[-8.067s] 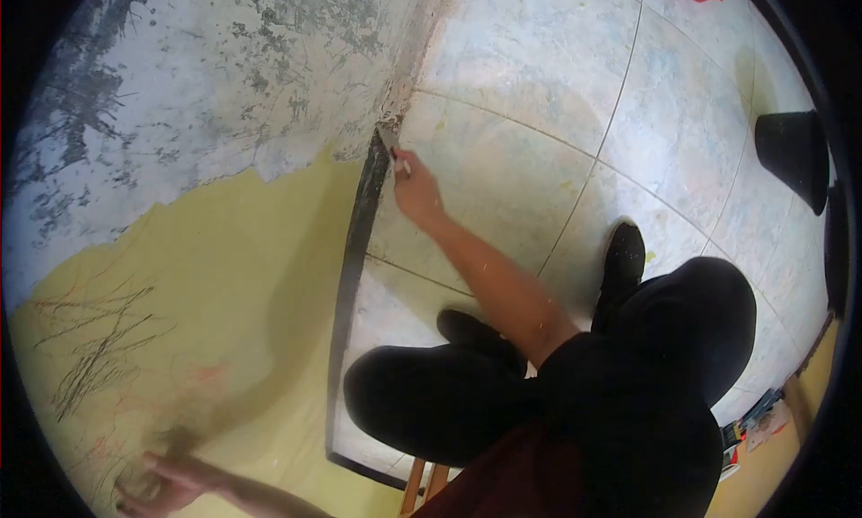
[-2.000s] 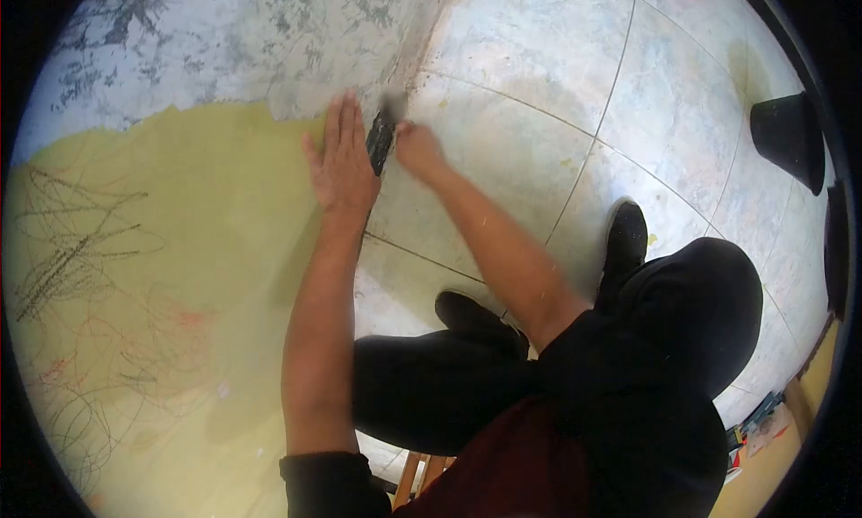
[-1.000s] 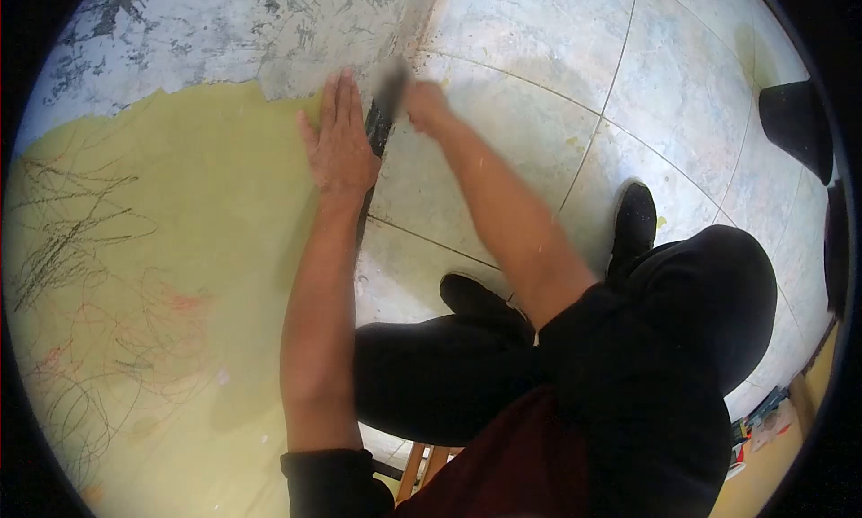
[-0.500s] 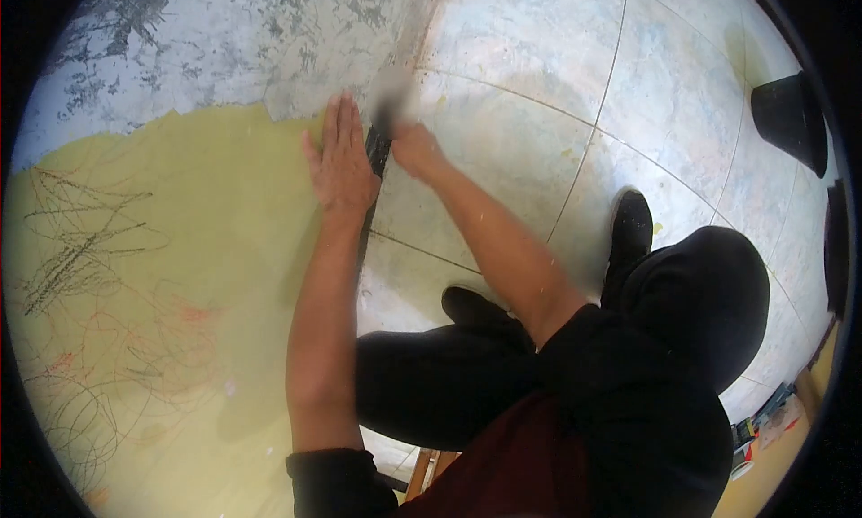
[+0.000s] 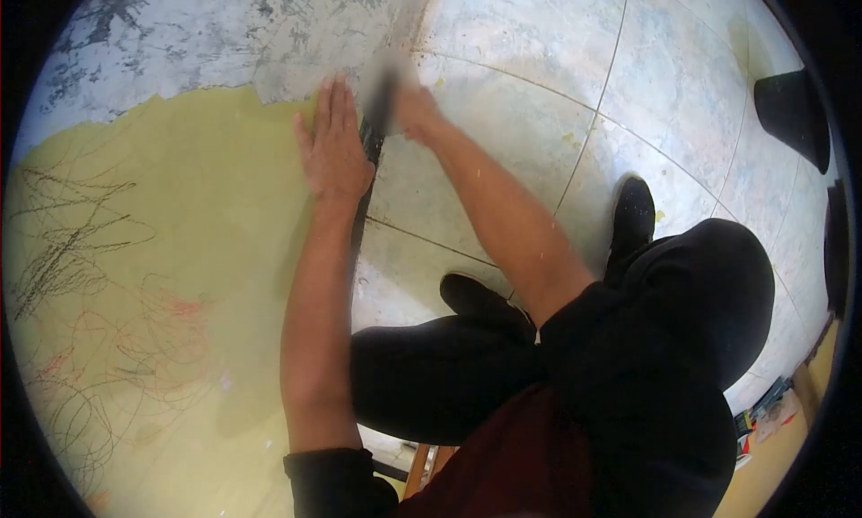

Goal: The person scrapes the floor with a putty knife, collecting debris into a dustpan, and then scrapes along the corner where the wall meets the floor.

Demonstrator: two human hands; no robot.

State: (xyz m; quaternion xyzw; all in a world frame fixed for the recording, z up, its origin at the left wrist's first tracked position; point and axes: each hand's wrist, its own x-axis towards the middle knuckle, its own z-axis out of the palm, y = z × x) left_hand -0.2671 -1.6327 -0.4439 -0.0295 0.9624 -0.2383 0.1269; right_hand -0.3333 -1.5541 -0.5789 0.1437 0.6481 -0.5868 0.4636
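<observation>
My left hand [image 5: 336, 150] lies flat with its fingers stretched on the yellow-green wall [image 5: 224, 177], just below the ragged edge where the scraped grey surface [image 5: 197, 42] starts. Beside it, at the foot of the wall, my right hand [image 5: 416, 112] is closed round a tool [image 5: 383, 100], a dark and grey shape blurred by motion; its exact kind cannot be made out. The tool is over the dark strip [image 5: 362, 195] that runs between wall and floor.
Pale tiles [image 5: 512, 114] cover the floor at the right, with small flakes on them. A black bucket [image 5: 792, 118] stands at the far right. My shoes [image 5: 634, 215] and bent knee are below my right arm. Small items [image 5: 768, 410] lie at the lower right; crayon scribbles mark the wall.
My right hand and the tool have moved slightly up along the wall's foot. My left hand has shifted a little up and left in view, as has the wall around it.
</observation>
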